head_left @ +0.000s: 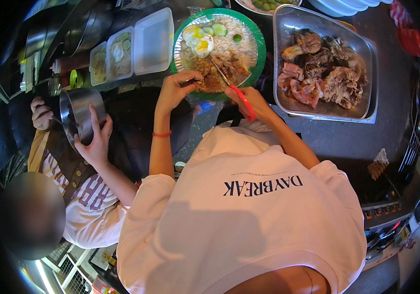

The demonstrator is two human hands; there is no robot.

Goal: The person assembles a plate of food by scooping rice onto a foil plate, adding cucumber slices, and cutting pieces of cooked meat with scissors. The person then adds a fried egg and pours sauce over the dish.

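In my right hand is a pair of red-handled scissors, the fingers closed round its handles. Its blades reach over browned meat on a round plate with a green rim. My left hand pinches the near left edge of that meat between thumb and fingers. Rice covers much of the plate. Fried eggs lie at its far left, beside cucumber slices. A small green citrus half rests on the rice at the right.
To the right, a metal tray holds several pieces of cooked meat. Left of the plate lies an open white foam box with rice and egg. Another person's hand steadies a metal pot at my left. White stacked containers stand far right.
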